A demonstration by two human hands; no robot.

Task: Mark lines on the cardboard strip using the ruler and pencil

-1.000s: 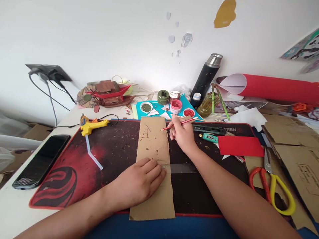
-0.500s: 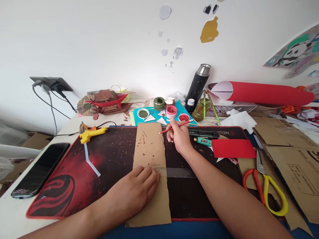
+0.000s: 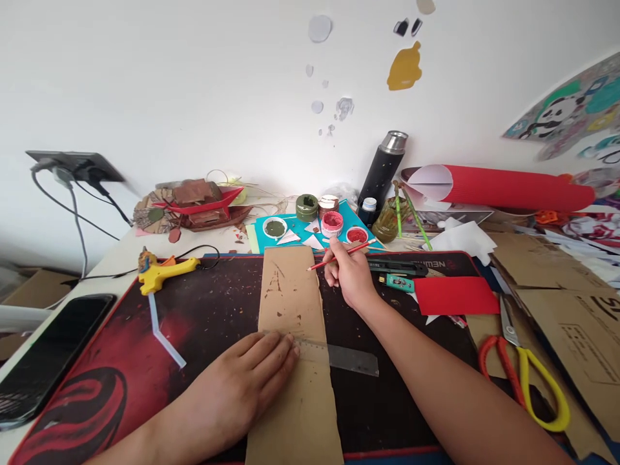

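A strip of brown cardboard [image 3: 290,413] lies lengthwise on the dark mat, with an A-shaped mark and small brown flecks near its far end. Across the strip rests a clear ruler [image 3: 353,360], its right end sticking out over the mat. My left hand [image 3: 242,381] lies flat on the ruler and cardboard, fingers stretched out; its fingers cover the ruler's left part. In my right hand [image 3: 356,274] is a red pencil [image 3: 320,263], pinched in the fingers. Its tip points left, over the strip's upper right part; whether it touches is unclear.
A yellow glue gun [image 3: 167,274] and a phone [image 3: 53,349] are at left. Open paint jars [image 3: 307,208] and a black flask [image 3: 385,168] stand behind. To the right lie a green-handled cutter [image 3: 398,283], red paper [image 3: 455,296] and scissors [image 3: 526,368].
The ruler has turned so its right end slants nearer to me. My left hand has shifted slightly left on the strip. The pencil stays in my right hand, and the whole view has shifted.
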